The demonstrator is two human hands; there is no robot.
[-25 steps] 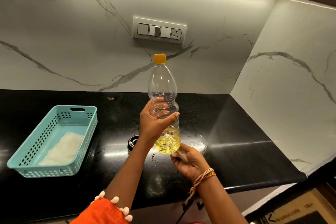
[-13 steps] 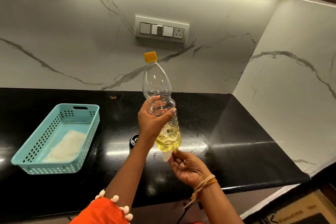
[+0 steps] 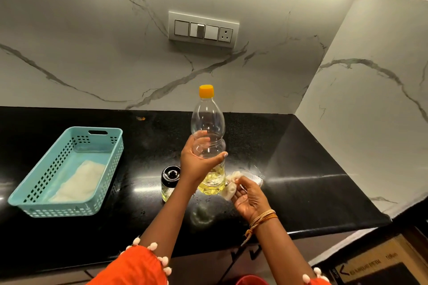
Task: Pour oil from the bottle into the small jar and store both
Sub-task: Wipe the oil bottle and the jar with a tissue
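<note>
A clear plastic oil bottle [image 3: 208, 132] with a yellow cap stands upright, with a little yellow oil at its bottom. My left hand [image 3: 196, 162] grips its middle. My right hand [image 3: 249, 199] pinches a crumpled white tissue [image 3: 230, 186] against the bottle's lower right side. The small jar [image 3: 170, 181], with a black lid and some oil inside, stands on the black counter [image 3: 301, 180] just left of the bottle, partly behind my left wrist.
A light blue perforated basket [image 3: 69, 169] with a white cloth [image 3: 78, 183] in it sits at the left of the counter. A switch panel [image 3: 203, 30] is on the marble wall behind. The counter's corner lies to the right.
The bottle has come back upright and lower. My right hand has moved the tissue from under the bottle's base to its lower right side.
</note>
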